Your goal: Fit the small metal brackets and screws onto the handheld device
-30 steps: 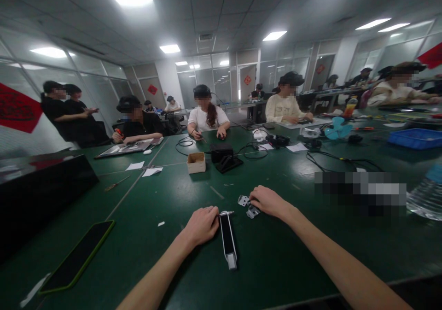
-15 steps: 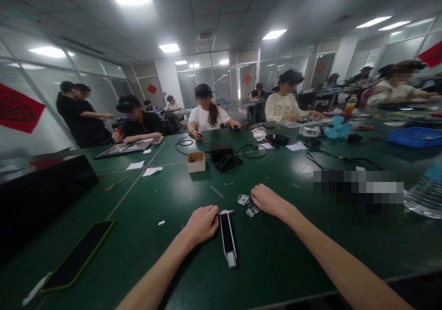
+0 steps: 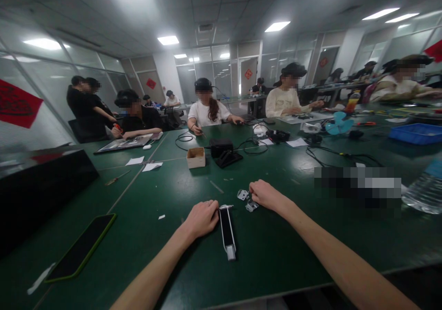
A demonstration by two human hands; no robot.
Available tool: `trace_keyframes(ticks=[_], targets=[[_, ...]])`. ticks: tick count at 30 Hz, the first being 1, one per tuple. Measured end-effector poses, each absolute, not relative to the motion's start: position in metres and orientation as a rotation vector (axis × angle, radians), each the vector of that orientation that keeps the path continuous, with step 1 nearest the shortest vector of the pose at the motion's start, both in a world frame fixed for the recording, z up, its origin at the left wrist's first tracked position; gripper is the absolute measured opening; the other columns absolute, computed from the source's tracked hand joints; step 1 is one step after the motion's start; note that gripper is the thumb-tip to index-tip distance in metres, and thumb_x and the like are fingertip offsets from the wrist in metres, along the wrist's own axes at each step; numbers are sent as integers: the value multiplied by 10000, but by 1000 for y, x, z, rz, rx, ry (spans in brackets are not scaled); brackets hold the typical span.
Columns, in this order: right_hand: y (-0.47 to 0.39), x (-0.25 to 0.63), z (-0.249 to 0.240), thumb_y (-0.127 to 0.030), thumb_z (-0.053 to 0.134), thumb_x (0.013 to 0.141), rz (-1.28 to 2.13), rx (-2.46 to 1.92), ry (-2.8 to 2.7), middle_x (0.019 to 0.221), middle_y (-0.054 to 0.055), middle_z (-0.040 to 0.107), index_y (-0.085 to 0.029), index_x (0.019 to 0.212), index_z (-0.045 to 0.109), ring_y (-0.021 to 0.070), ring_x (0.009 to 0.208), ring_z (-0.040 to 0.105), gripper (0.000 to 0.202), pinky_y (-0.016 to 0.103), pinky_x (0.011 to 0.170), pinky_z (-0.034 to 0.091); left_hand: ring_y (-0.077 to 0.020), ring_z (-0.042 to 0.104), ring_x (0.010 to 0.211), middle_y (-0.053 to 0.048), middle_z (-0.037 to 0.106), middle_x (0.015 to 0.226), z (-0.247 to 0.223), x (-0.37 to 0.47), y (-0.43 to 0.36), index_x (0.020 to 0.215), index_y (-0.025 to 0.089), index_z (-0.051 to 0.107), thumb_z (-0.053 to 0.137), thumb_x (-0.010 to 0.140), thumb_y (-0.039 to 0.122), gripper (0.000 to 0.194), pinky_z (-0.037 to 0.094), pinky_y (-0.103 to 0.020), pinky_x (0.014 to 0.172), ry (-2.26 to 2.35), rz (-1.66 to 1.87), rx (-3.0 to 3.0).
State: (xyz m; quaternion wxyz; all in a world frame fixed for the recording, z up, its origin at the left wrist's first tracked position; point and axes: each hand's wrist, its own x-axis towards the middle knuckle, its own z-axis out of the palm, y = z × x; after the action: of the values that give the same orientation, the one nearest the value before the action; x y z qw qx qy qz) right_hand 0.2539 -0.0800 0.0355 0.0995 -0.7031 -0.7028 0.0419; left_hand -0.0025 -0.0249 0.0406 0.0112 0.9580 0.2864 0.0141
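My left hand (image 3: 203, 219) rests on the green table with its fingers curled closed, against the upper left end of a long, narrow white-framed piece with a black middle (image 3: 227, 231). What its fingertips hold, if anything, is hidden. To the right, my right hand (image 3: 267, 195) is also closed, knuckles up, beside two small silver metal plates with holes. The nearer metal plate (image 3: 252, 206) lies just below its fingers, and the farther metal plate (image 3: 242, 194) sits to their left. Whatever is inside those fingers cannot be seen.
A phone with a green edge (image 3: 83, 248) lies at left. Farther back stand a small open box (image 3: 195, 158) and a black device on a stand (image 3: 224, 152). At right are a clear bottle (image 3: 424, 192), a blue tray (image 3: 416, 134) and cables. Several people sit across the table.
The view has shifted slightly. Both my hands keep nearly the same pose beside the same pieces. Across the table, a person in a cream top has raised a hand.
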Motion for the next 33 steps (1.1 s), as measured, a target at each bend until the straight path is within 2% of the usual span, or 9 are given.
trace_keyframes(ticks=[7,14,22,27,33], targets=[[-76,254,32,-141,461,847,56,-2123,-2112,860,127,646,-120,891,645,222,869,578,190,269,692,401,-183,578,807,-53,610,906,39,-3,-23,917,196,485,356,908,225,132,440,-300,737,879,51,3000],[-77,256,31,-134,470,837,21,-2133,-2068,876,132,630,-114,860,644,227,863,554,177,287,705,414,-183,579,820,-53,607,923,38,-3,-23,932,196,480,350,908,225,135,440,-299,742,875,43,3002],[-86,239,40,-206,428,891,202,-1766,-1989,923,81,592,-147,869,646,178,850,527,226,306,746,444,-187,576,781,-45,590,879,34,-4,-21,917,198,470,340,912,221,132,424,-300,708,839,96,3015],[-89,217,33,-168,471,861,292,-1603,-2039,910,59,583,-153,867,619,162,829,528,148,306,741,454,-189,580,786,-48,595,870,36,-4,-22,905,196,465,342,914,222,127,420,-298,704,843,100,3028],[-92,206,34,-165,466,879,313,-1531,-2077,911,60,605,-151,897,623,159,831,540,159,305,740,473,-186,582,790,-50,601,890,37,-4,-23,917,194,475,345,918,225,134,433,-300,711,846,88,3017]])
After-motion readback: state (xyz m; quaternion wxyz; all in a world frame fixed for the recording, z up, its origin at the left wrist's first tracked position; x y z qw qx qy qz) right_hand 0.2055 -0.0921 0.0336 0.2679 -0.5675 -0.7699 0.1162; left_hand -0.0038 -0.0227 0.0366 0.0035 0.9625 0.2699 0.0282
